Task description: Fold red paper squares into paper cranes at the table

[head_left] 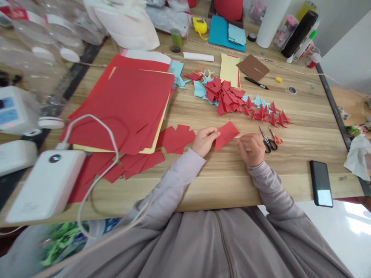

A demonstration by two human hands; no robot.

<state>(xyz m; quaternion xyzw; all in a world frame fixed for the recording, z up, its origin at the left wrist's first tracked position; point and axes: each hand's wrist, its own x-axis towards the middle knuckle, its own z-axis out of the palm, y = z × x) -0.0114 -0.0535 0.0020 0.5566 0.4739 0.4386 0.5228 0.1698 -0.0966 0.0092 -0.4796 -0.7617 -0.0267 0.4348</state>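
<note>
A small creased piece of red paper (227, 134) is pinched at its left side between the thumb and fingers of my left hand (205, 141). My right hand (252, 149) is just beyond the paper's right corner, its fingers bent and slightly apart, with nothing visible in them. Black-handled scissors (269, 143) and smaller orange-handled scissors (277, 139) lie right of that hand. Loose red paper pieces (178, 139) are left of my left hand. Behind the hands is a heap of folded red paper (222, 94), with a row of red paper cranes (262, 112) trailing right.
A stack of red sheets (124, 104) covers the table's left part. A white power bank (46, 185) with a looping cable stands at the front left. A phone (321, 183) lies near the right front edge. Farther back are a pen (256, 83) and a tape measure (199, 25).
</note>
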